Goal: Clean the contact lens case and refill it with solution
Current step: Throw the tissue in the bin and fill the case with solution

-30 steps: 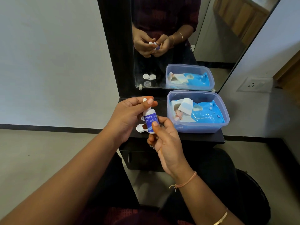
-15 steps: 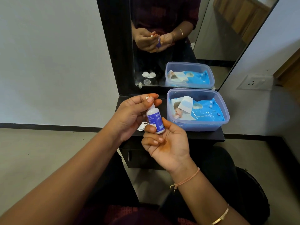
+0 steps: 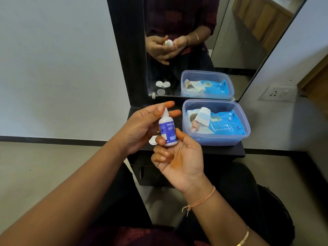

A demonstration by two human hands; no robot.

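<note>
Over the black dresser [image 3: 221,151] we've got the solution bottle [image 3: 167,130] up in both hands
Right against the mirror [image 3: 230,50] sits the plastic tub [image 3: 218,140] with the blue wipes pack [image 3: 227,126] inside. In front, our left hand [image 3: 140,128] pinches the bottle's white tip between thumb and straight fingers. Our right hand [image 3: 179,157], palm up, pinches its lower half between thumb and forefinger, bottle near upright. The contact lens case [image 3: 152,140] lies on the dresser top, one white lobe peeking out between the hands
</note>
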